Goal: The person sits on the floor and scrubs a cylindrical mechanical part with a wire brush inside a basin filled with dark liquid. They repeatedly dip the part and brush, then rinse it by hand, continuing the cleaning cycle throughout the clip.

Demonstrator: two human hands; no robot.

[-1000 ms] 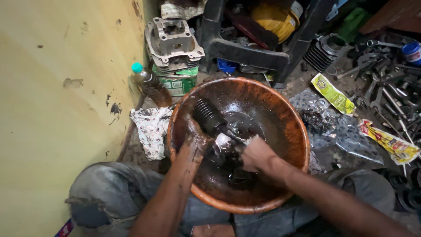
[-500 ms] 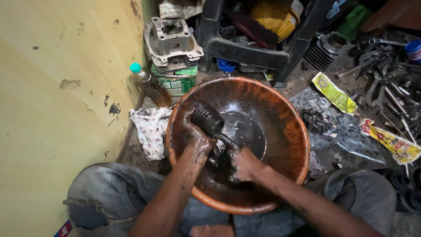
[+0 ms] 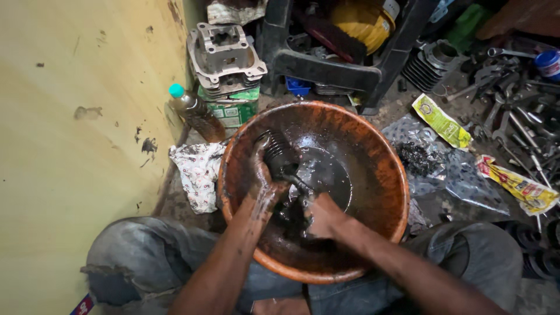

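Here the left hand [image 3: 262, 181] clamps a ribbed black part [image 3: 279, 154] over the orange basin [image 3: 373, 146], catching drips; right hand [image 3: 324, 216] closes around submerged pieces.

Small engine repair workshop, worked at floor level against a stained yellow wall [image 3: 76, 146]. Signs of it: a bare finned cylinder head [image 3: 226, 55] set on a green carton [image 3: 233, 109], a second finned cylinder [image 3: 431, 67] by a black plastic crate [image 3: 326, 64], wrenches and loose metal parts [image 3: 513, 122] spread over the grimy floor, and an orange basin [image 3: 373, 151] holding black oily liquid. A bottle [image 3: 195, 114] by the wall holds brownish fluid, probably oil or fuel, though the view is too dim to be sure.
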